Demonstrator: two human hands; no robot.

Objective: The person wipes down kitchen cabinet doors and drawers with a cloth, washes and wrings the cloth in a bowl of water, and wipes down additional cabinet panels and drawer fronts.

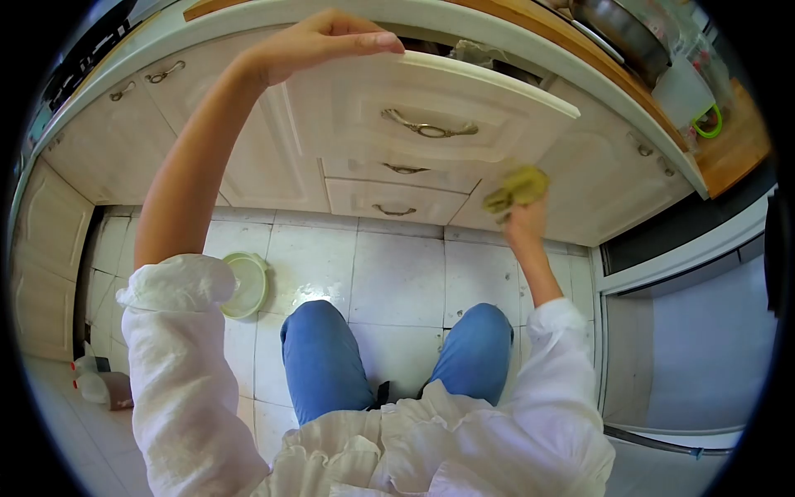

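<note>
My left hand [335, 40] is at the top edge of a pulled-out cream drawer [447, 91], its thumb lying along the rim. The other fingers of that hand are partly hidden, bent over the edge. A yellow-green cloth [517, 187] is bunched in my right hand [527, 222], which is closed around it. Both cloth and hand are smeared by motion, beside the right end of the drawer fronts. An ornate metal handle [429, 128] sits on the open drawer's front. Some contents show through the gap behind it, too dim to name.
Two lower drawers with handles [394, 209] appear closed. A pale green basin [247, 286] stands on the tiled floor [397, 273] at left, near a wet patch. Bottles [106, 388] stand farther left. A metal bowl [625, 37] and a green-handled container [689, 95] are on the counter.
</note>
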